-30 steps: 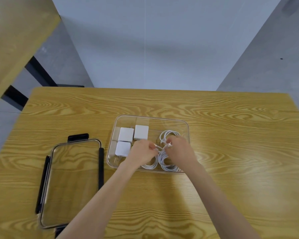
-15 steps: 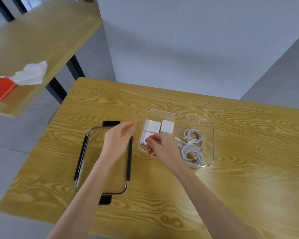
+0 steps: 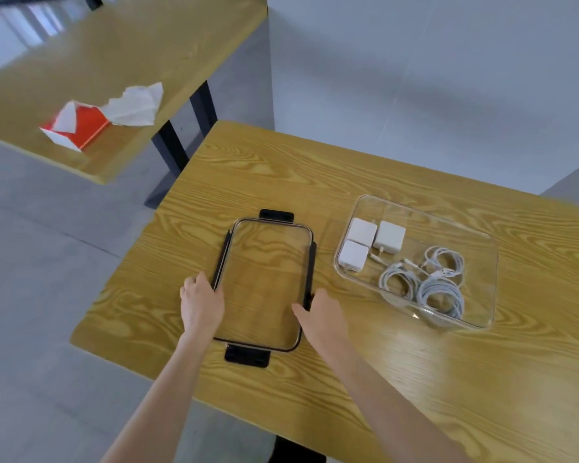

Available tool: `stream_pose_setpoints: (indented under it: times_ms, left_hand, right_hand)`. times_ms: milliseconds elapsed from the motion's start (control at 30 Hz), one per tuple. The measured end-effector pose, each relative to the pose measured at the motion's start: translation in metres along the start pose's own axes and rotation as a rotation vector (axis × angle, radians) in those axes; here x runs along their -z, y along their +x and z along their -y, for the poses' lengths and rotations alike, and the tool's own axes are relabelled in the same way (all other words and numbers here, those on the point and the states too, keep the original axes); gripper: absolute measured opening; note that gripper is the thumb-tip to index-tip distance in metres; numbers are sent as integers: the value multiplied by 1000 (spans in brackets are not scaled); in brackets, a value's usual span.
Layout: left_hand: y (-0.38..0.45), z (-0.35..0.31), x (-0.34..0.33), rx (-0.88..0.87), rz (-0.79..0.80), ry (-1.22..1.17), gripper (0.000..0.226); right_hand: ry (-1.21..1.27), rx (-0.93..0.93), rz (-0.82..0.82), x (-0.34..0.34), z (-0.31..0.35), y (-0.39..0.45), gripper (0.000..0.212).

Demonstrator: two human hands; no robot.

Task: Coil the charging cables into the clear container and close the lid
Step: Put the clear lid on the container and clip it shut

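Three coiled white charging cables (image 3: 425, 282) inside the clear rectangular plastic container (image 3: 482, 262), at its near end; three white square charger blocks (image 3: 371, 242) at its far left corner. Container uncovered, standing on the right part of the yellow wood-grain table (image 3: 415, 379). Just left of it, flat on the tabletop, the clear rectangular lid with black latches (image 3: 264, 279). Left hand (image 3: 201, 304) curled over the lid's left edge, gripping it; right hand (image 3: 321, 317) on the right edge, thumb over the rim, fingers hidden beyond it. Farther off, an orange-and-white tissue box (image 3: 77, 127) on a second wooden table (image 3: 131, 45).
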State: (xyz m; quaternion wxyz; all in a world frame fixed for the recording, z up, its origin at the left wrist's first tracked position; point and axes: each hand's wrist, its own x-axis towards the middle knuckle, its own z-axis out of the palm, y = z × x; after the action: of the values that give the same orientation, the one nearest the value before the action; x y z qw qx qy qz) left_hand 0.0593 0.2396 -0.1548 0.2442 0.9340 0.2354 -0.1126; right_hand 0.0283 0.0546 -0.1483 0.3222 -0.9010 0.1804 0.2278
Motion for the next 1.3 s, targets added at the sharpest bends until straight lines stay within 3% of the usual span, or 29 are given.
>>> stream_pose_setpoints:
  times_ms: [100, 333, 500, 600, 733, 867, 967, 1200, 1300]
  left_hand:
    - [-1, 5, -4, -37, -15, -38, 34]
    - [10, 12, -1, 39, -59, -205, 23]
    - [5, 14, 14, 185, -136, -329, 30]
    - [0, 3, 27, 201, -197, -460, 30]
    - [-11, -39, 44, 128, -192, -682, 28]
    - [-23, -92, 47, 72, -51, -856, 33]
    - [-33, -133, 38, 49, 63, -904, 32]
    - [-72, -220, 13, 111, 499, -1147, 31]
    - [-77, -247, 0, 57, 640, -1048, 35]
  right_hand:
    - [-43, 25, -69, -4, -1, 2, 11]
    - [56, 33, -72, 7, -2, 5, 11]
    - [178, 157, -45, 24, 16, -5, 36]
    - [338, 207, -43, 49, 31, -12, 35]
    - [770, 121, -50, 100, 40, -20, 12]
    - [1099, 94, -87, 152, 24, -29, 13]
    - [1200, 137, -114, 187, 0, -38, 12]
    - [1023, 235, -363, 259, -52, -61, 9]
    - [835, 268, -559, 279, -70, -73, 13]
